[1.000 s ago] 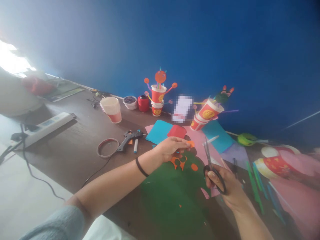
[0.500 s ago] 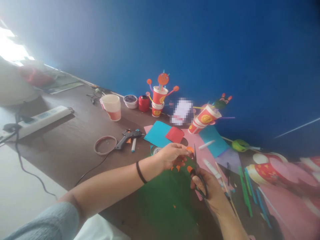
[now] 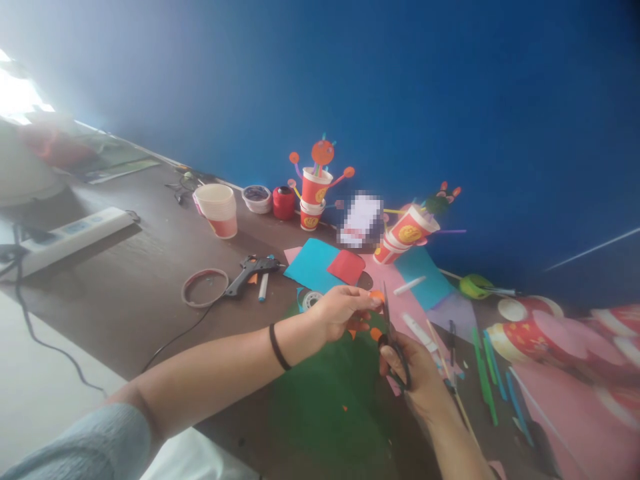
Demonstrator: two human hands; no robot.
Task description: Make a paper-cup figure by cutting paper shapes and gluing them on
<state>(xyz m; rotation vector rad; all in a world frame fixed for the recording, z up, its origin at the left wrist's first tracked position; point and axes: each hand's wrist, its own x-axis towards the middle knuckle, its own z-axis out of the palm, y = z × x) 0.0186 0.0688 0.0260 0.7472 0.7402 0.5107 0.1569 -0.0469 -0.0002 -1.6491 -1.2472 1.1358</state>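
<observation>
My left hand [image 3: 345, 312] pinches a small piece of orange paper [image 3: 377, 295] between thumb and fingertips. In my right hand [image 3: 407, 367] is a pair of black-handled scissors [image 3: 387, 320], blades pointing up and away from me, right beside the orange piece. Whether the blades touch the paper I cannot tell. Below both hands lies a green sheet [image 3: 325, 407] with orange scraps [image 3: 345, 408] on it. A roll of white tape [image 3: 311, 301] sits just left of my left hand, partly hidden by it.
A black glue gun [image 3: 253, 272] with its cord and a tape ring [image 3: 205, 288] lie to the left. Behind stand stacked paper cups [image 3: 220, 217] and two cup figures [image 3: 315, 190] [image 3: 410, 230]. Blue paper [image 3: 313, 261], green strips [image 3: 483, 380] and a power strip [image 3: 75, 237] surround the work area.
The whole view has shifted slightly, with things appearing a little further left. Both hands keep their hold on the orange paper and the scissors, close together as before.
</observation>
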